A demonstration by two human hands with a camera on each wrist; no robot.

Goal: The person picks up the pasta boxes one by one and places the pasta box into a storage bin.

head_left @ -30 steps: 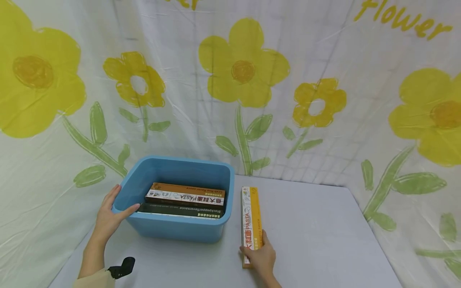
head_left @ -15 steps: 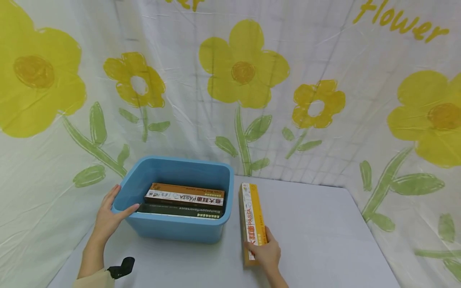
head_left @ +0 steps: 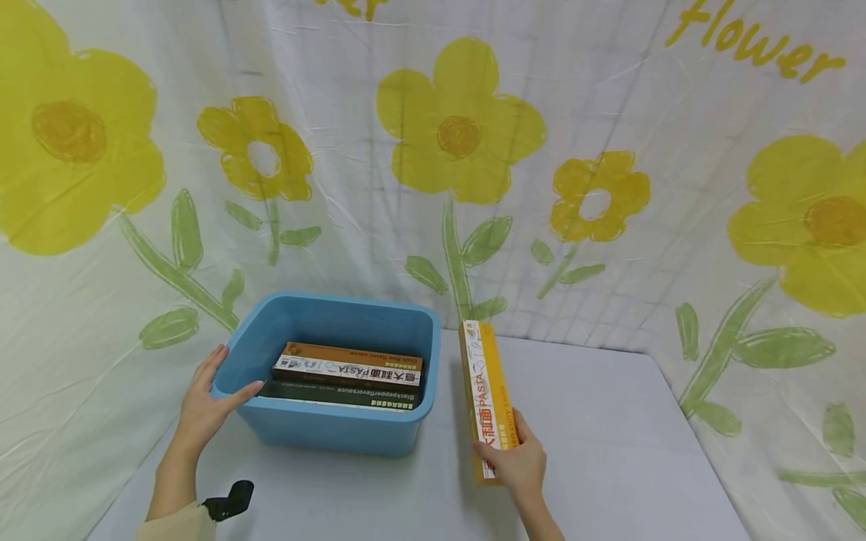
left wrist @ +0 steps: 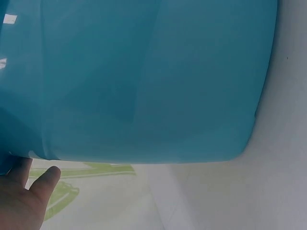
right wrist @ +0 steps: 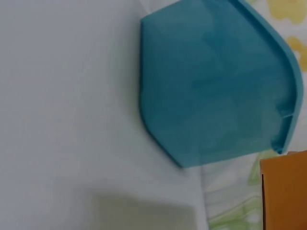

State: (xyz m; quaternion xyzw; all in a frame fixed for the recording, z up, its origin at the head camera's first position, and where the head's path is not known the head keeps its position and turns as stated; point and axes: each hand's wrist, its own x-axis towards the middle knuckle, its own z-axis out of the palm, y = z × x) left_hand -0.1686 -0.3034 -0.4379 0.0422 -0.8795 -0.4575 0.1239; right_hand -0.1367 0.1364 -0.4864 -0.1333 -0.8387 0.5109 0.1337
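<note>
A blue plastic bin (head_left: pixel 331 430) stands on the table left of centre. My left hand (head_left: pixel 205 406) grips its front left corner, thumb over the front rim and fingers along the left side. Inside lie an orange-brown and white pasta box (head_left: pixel 352 357) and a dark green pasta box (head_left: pixel 338 392). To the right of the bin, my right hand (head_left: pixel 517 460) holds a yellow and white pasta box (head_left: pixel 489 398) by its near end, thumb on the left side. That box is raised off the table and points away from me. In the right wrist view only its orange end (right wrist: pixel 287 191) shows.
A white table (head_left: pixel 609 443) lies under everything. Close behind it hangs a white curtain (head_left: pixel 352 240) printed with yellow flowers. A black strap device (head_left: pixel 230 503) sits on my left wrist, by a beige sleeve (head_left: pixel 177 526).
My right hand has lifted the yellow pasta box off the table, moving it away from me and slightly right. My left hand and the bin have stayed in place.
</note>
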